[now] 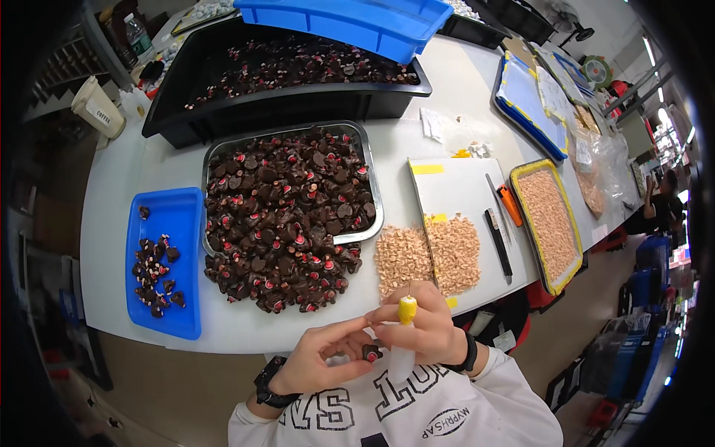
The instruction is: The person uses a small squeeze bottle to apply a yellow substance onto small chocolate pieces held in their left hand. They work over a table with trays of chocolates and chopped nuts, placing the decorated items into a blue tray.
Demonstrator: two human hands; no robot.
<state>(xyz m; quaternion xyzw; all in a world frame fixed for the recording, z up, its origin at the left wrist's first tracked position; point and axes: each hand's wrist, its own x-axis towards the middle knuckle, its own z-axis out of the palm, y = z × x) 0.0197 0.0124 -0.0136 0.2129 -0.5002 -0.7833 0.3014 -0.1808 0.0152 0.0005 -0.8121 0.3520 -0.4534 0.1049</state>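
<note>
on the near side of the metal tray [375,179], our left hand [331,354] pinches a small dark piece [372,352] with a red spot, while our right hand [424,324] grips a squeeze bottle [407,310] with a yellow tip. in the metal tray we see a heap of dark brown pieces [290,179], spilling over its near edge onto the white table [298,335]. left of it lies a blue tray [182,261] with a few more; behind it stands a black bin [275,113] under a blue tub [342,26]. right of it we have pale bits [456,253], a black tool [497,246], an orange-handled tool [510,206] and a yellow-edged tray [573,262].
</note>
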